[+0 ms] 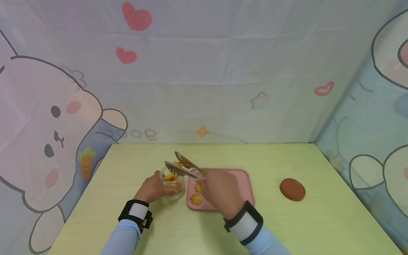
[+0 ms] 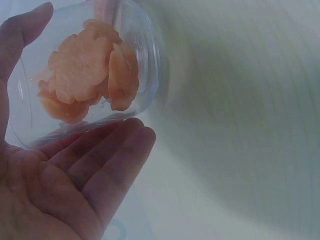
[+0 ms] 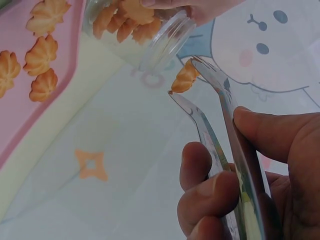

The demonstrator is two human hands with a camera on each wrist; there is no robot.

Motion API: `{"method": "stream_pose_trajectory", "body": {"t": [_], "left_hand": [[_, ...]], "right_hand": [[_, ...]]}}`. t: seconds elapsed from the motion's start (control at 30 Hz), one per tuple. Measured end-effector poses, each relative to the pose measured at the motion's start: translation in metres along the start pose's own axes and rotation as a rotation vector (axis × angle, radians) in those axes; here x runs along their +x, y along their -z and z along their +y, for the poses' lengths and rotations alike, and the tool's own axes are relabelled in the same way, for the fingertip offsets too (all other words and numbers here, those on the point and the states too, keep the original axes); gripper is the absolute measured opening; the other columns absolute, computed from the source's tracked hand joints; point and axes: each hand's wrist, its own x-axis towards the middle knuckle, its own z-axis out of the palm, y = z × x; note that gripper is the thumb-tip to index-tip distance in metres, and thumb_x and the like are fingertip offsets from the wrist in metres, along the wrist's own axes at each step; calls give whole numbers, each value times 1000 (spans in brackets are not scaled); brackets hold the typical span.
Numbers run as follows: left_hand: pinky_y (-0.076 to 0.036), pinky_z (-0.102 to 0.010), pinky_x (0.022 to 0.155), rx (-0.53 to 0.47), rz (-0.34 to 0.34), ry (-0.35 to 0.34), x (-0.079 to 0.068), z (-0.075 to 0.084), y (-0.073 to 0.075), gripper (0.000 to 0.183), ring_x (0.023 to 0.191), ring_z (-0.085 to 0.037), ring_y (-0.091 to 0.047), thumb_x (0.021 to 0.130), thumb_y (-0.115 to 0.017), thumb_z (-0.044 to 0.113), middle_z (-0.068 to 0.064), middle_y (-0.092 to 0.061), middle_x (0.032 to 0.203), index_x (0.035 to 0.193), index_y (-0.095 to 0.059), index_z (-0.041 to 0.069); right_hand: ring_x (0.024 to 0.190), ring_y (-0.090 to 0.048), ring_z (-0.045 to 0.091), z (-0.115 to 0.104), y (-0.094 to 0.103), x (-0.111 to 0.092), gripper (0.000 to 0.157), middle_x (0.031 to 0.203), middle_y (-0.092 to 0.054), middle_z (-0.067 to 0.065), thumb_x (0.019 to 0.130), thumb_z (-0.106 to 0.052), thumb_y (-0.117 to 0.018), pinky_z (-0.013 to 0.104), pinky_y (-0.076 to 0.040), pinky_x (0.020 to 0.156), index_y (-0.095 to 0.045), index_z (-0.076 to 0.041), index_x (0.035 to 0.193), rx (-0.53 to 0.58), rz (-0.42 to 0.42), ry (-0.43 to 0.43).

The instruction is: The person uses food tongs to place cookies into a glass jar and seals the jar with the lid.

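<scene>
Presently, the pink tray point(image 1: 243, 186) serves as reference, lying flat on the pale yellow-green counter point(image 1: 331, 223). Left hand point(image 1: 155, 188): fingers and thumb grasp the glass jar point(image 1: 180, 193) by its sides, just left of the tray. Jar lidless, several golden fluted cookies point(image 2: 80, 67) inside; whether its base touches the counter, cannot tell.

Right hand point(image 1: 221, 193): above the tray, fingers clenched round the metal tongs point(image 1: 192, 174), thumb along one arm. Tong tips extend past the tray's left edge to the jar's mouth. The right wrist view shows one fluted cookie point(image 3: 185, 76) held between the tips, outside the jar's rim.

Further fluted cookies point(image 3: 42, 55) lie on the tray, toward its left side; the right hand partly covers that area in the head view, so no full count.

Brown round lid point(image 1: 292, 189): on the counter, right of the tray, well apart. Behind the tray: pale backdrop point(image 1: 197, 63) printed with hearts and cartoon figures. Both wrists wear black-and-white straps; sleeves light blue.
</scene>
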Motion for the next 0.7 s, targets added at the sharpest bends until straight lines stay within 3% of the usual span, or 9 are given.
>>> {"method": "stream_pose_trajectory", "body": {"t": [0.17, 0.33, 0.43, 0.53, 0.63, 0.7], "left_hand": [[-52, -49, 81, 8, 1, 2, -1, 2, 0, 87, 93, -29, -60, 66, -83, 41, -21, -64, 111, 127, -43, -7], [-52, -48, 81, 7, 8, 1, 0, 1, -1, 83, 92, -28, -60, 66, -83, 41, -19, -64, 109, 123, -46, -6], [-52, -48, 82, 6, 6, 14, 0, 1, -1, 82, 94, -28, -60, 65, -83, 41, -19, -64, 110, 122, -47, -5], [-51, -49, 84, 9, -4, 29, -1, 3, 0, 83, 96, -29, -59, 65, -84, 40, -20, -64, 111, 123, -47, -6], [-51, -50, 84, 16, -11, 36, -1, 4, 1, 85, 96, -30, -59, 65, -84, 40, -21, -63, 112, 125, -45, -7], [-51, -50, 85, 17, -9, 30, 0, 4, 0, 86, 98, -30, -59, 65, -84, 40, -21, -63, 114, 127, -45, -7]], "right_hand": [[44, -44, 10, -1, -2, -1, 27, 56, -54, -4, 84, -35, -69, 25, -34, 34, -74, -13, 100, -10, -27, -3], [43, -43, 10, 6, -2, -5, 22, 56, -53, -5, 84, -34, -69, 24, -32, 33, -71, -15, 95, 5, -22, -36], [40, -41, 9, 15, 1, -8, 18, 50, -49, -5, 83, -35, -70, 25, -30, 33, -69, -17, 83, -32, 49, -13], [41, -42, 9, 24, 3, -12, 17, 50, -51, -5, 81, -35, -72, 26, -31, 34, -72, -18, 84, -52, 109, 0], [43, -44, 10, 33, 3, -17, 23, 57, -59, -4, 81, -33, -73, 27, -32, 34, -75, -19, 99, -24, 85, -56], [44, -44, 11, 39, 3, -20, 24, 60, -60, -3, 82, -33, -72, 27, -32, 32, -74, -18, 101, 6, 40, -115]]}}
